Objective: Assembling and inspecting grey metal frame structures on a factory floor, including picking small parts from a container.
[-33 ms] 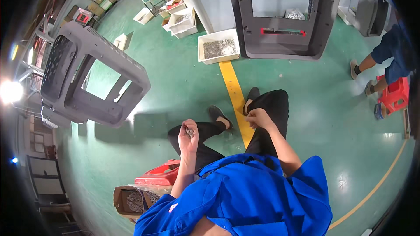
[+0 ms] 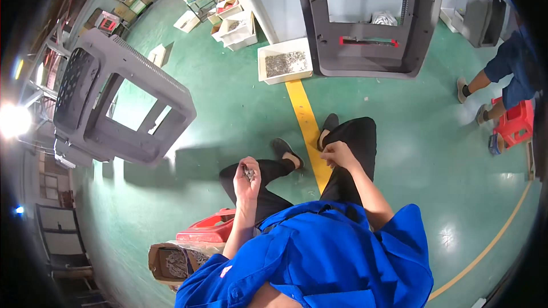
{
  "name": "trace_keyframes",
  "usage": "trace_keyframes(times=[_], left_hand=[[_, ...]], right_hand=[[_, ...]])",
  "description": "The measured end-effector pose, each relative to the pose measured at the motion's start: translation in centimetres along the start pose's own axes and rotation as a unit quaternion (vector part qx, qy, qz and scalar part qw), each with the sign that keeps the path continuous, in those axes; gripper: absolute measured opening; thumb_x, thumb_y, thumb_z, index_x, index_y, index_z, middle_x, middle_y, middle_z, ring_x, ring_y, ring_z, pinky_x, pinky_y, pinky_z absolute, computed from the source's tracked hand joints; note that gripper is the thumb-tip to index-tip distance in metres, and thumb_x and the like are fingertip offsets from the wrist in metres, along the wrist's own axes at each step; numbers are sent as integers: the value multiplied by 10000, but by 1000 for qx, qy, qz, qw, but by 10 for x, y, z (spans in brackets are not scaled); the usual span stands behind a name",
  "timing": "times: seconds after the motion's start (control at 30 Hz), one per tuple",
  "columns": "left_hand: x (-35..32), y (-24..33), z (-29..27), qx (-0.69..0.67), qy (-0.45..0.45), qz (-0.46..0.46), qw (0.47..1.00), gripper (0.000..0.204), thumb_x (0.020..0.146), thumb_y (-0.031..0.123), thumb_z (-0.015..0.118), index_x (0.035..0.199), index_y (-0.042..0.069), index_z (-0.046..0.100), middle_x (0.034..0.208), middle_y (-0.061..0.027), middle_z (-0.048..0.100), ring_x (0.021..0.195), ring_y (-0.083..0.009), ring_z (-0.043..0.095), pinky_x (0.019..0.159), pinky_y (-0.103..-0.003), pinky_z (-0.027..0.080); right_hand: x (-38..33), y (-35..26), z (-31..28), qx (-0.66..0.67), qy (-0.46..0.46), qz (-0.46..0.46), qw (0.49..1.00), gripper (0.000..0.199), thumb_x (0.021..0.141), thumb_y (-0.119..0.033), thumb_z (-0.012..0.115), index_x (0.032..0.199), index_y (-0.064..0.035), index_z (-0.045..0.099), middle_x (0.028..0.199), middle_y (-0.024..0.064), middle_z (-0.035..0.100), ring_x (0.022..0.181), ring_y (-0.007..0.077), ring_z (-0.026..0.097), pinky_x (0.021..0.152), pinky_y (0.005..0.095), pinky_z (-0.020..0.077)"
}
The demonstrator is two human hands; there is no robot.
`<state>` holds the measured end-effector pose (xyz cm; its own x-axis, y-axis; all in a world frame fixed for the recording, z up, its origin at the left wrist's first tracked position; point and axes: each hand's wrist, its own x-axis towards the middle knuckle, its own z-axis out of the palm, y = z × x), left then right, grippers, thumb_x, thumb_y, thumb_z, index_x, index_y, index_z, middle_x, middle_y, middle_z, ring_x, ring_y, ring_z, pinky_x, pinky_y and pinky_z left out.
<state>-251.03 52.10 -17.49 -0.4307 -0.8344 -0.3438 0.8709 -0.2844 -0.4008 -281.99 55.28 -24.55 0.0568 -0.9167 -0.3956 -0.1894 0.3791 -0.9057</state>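
Note:
My left hand (image 2: 247, 178), palm up over my left thigh, has its fingers curled around a small heap of grey metal pieces (image 2: 249, 173), too small to name exactly. By my right knee, my right hand (image 2: 337, 155) has its fingers bent together; whether anything is between them is hidden. Neither hand touches the large grey plastic shells. One shell (image 2: 123, 94) with window openings stands at the left. Another shell (image 2: 365, 60), with a red-ended strip (image 2: 368, 41) across it, is ahead on the right.
A white bin (image 2: 262, 65) of small metal parts stands ahead. A red stool (image 2: 205, 228) and a cardboard box (image 2: 160, 262) of metal pieces sit at my left. Farther right, a person's legs (image 2: 499, 71) show near another red stool (image 2: 516, 125). A yellow line (image 2: 305, 117) crosses the floor.

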Motion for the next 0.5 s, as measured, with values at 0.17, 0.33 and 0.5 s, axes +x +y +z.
trace_keyframes(times=[0.17,0.33,0.5], left_hand=[[-6,30,-41,87,43,-73,993,180,934,155,463,829,22,521,747,-36,438,619,-120,424,541,-232,394],[-18,53,-61,229,92,-10,969,293,951,235,458,689,104,448,613,16,331,485,-87,292,406,-219,230],[-32,77,-62,294,92,7,951,370,954,282,459,621,135,399,570,33,296,476,-80,272,403,-215,217]], right_hand=[[2,14,-12,-48,121,-102,986,127,758,-104,665,783,19,682,596,90,634,479,137,605,475,260,473],[6,20,-38,-31,173,-100,979,123,763,-76,636,829,8,697,600,49,615,511,95,576,461,234,467],[10,17,-49,10,163,-59,985,158,782,-43,602,903,11,689,650,56,626,534,95,585,499,238,514]])
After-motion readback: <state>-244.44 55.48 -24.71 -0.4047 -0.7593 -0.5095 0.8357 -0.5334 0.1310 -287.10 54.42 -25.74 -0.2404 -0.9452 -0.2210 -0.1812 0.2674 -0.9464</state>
